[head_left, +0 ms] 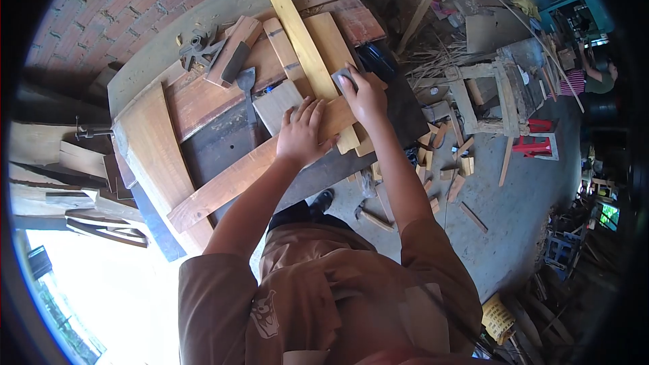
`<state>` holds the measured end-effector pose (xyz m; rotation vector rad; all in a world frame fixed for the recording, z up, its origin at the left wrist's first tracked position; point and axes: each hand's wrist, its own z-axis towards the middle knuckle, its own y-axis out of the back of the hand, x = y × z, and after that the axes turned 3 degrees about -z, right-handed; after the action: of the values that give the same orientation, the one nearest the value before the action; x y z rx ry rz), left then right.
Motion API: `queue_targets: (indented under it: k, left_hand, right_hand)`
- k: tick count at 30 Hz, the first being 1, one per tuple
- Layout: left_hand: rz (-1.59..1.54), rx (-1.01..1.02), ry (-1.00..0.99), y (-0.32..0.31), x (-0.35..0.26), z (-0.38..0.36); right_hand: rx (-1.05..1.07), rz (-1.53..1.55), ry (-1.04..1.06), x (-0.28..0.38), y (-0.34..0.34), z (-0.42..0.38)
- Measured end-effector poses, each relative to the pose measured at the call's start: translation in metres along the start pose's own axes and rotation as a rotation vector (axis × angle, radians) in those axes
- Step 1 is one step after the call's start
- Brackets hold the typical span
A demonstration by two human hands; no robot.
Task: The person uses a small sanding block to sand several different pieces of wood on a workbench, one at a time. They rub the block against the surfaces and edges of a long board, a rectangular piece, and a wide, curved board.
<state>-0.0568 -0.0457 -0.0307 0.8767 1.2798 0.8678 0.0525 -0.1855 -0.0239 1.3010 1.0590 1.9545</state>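
A long wooden board [236, 170] lies slantwise across the front of the workbench. My left hand [304, 132] rests on this board with its fingers spread, holding it from above. Farther right, my right hand [365, 94] is closed around a small dark grey block [346, 81] near the board's right end. Under that end runs a pale yellow wooden strip [304, 44], which reaches to the back of the bench. A grey-brown flat block [278, 103] sits just beyond my left hand.
On the bench [138, 78] are a wide plank [154, 145], a dark flat tool [249, 94], a wooden plane [233, 52] and a metal tool [197, 47]. Wood offcuts [456, 186] and a hammer [376, 220] lie on the floor. A person [598, 80] is at the far right.
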Motion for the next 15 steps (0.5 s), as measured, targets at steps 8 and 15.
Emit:
queue_targets:
  k: [8, 15]
  left_hand:
    - [-0.031, 0.003, 0.009, -0.002, 0.0, -0.001]
    - [-0.021, -0.02, -0.006, 0.002, 0.001, 0.0]
  right_hand:
    - [0.041, -0.097, -0.029, -0.005, 0.021, -0.059]
    - [-0.152, -0.186, 0.155, 0.016, -0.004, -0.001]
